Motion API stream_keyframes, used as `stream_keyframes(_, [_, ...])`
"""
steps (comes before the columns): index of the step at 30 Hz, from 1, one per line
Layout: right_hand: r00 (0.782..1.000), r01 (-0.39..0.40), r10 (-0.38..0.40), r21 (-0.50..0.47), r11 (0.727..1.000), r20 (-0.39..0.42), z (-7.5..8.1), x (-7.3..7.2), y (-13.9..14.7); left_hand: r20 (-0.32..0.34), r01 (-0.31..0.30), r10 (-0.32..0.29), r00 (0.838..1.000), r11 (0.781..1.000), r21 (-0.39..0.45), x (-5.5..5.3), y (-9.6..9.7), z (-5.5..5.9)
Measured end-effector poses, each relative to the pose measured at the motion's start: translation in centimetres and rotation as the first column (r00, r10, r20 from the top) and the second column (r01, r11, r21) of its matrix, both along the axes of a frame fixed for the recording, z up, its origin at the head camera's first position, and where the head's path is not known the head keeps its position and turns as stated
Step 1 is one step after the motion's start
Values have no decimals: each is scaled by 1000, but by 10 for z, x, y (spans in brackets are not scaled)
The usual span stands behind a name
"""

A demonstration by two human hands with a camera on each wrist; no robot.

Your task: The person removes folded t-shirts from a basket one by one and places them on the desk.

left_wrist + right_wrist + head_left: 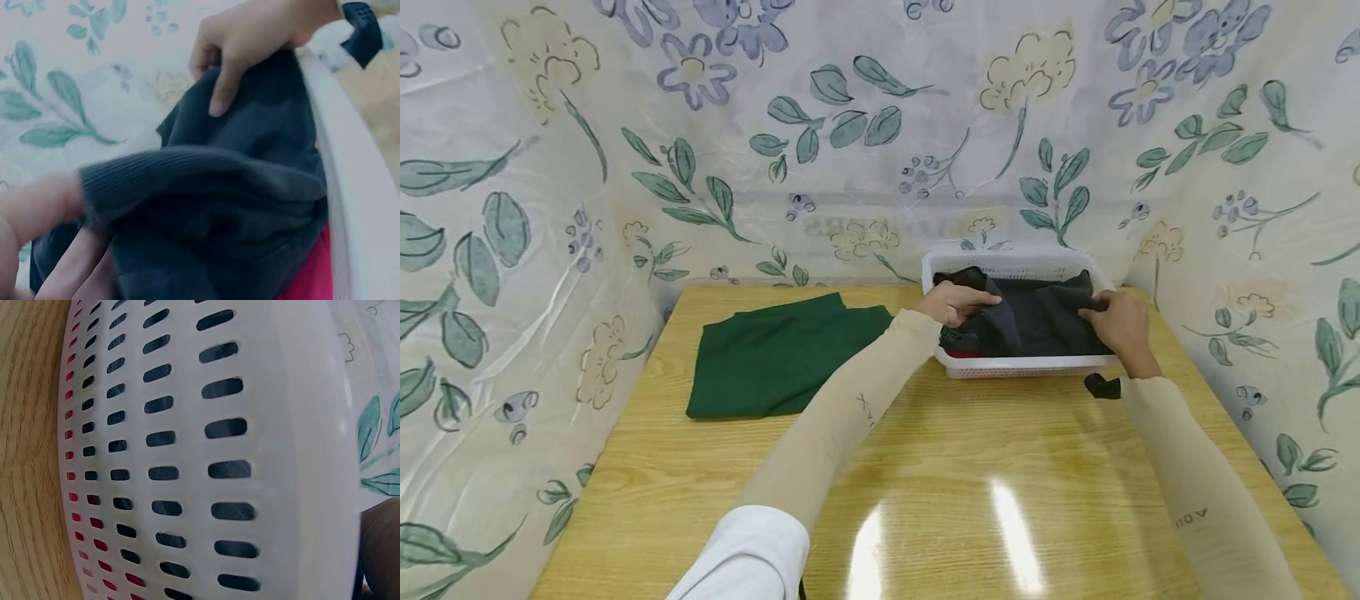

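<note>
A dark grey, nearly black garment (pixel 1045 317) lies bunched in a white perforated plastic basket (pixel 1030 363). My left hand (pixel 951 302) pinches its left part; the left wrist view shows a ribbed band (pixel 156 172) at the fingers. At the basket's right end, my right hand (pixel 1122 327) grips the garment's other side, thumb on top and fingertips hidden behind the cloth. Under the garment, red cloth (pixel 312 272) shows along the basket wall. Through the slots in the right wrist view, dark cloth appears above red.
Left of the basket, a folded dark green cloth (pixel 790 354) lies flat on the wooden table (pixel 940 467). Floral sheets (pixel 865 167) hang behind and at both sides. A black strap (pixel 1102 386) sits at my right wrist, near the basket's front corner.
</note>
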State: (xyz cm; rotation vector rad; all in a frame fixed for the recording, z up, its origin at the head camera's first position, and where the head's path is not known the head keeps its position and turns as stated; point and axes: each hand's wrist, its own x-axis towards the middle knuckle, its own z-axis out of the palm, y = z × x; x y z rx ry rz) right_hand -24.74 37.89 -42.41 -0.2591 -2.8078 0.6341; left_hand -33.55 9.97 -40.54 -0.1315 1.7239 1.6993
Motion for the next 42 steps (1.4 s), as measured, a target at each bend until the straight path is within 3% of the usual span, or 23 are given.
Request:
stream_keyframes(4, [1000,1,-1,2,1000,8,1,1,0,18,49,-49,999,999,-4,-3,-1,0])
stream_keyframes(10, [1000,-1,1,11,1000,-2,0,2,-1,-61,105,-109,992,992,-64,-6,-2,-1])
stream_keyframes(14, [1000,-6,6,5,1000,-8,0,2,-2,-134,202,-226,965,964,-170,-8,0,-2])
stream_keyframes(16, [1000,-10,10,4,1000,-9,0,2,-2,-183,279,-333,925,922,-267,-7,3,-3])
stream_keyframes(18, [1000,-13,13,-3,1000,-15,0,2,-1,-221,348,-442,869,865,-361,-5,8,-2])
stream_keyframes(22, [1000,-17,17,-10,1000,-27,-1,1,2,-251,413,-587,770,758,-505,1,18,2])
stream_keyframes(27, [999,-26,26,-4,1000,-37,-1,1,3,-227,467,-679,698,672,-575,6,26,8])
stream_keyframes(29, [999,-28,28,-5,1000,-39,-2,1,3,-220,491,-698,682,659,-570,8,29,9])
stream_keyframes(30, [999,-27,27,-8,1000,-40,-2,1,3,-224,492,-699,679,660,-568,8,30,10])
stream_keyframes(31, [999,-26,26,-10,1000,-42,-1,1,3,-227,487,-682,695,679,-550,9,30,9])
stream_keyframes(33, [998,-27,26,-11,1000,-50,-1,1,3,-250,436,-607,754,748,-501,9,31,8])
stream_keyframes(35, [998,-29,28,-12,1000,-58,-1,2,2,-295,339,-492,819,830,-443,8,31,5])
stream_keyframes(37, [997,-31,30,-4,1000,-65,0,2,2,-343,230,-363,866,899,-371,6,30,3])
stream_keyframes(39, [997,-27,27,-1,1000,-69,0,2,3,-385,152,-281,879,931,-332,5,29,3])
stream_keyframes(42, [997,-25,26,6,1000,-68,-1,2,1,-401,94,-215,891,949,-302,6,24,3])
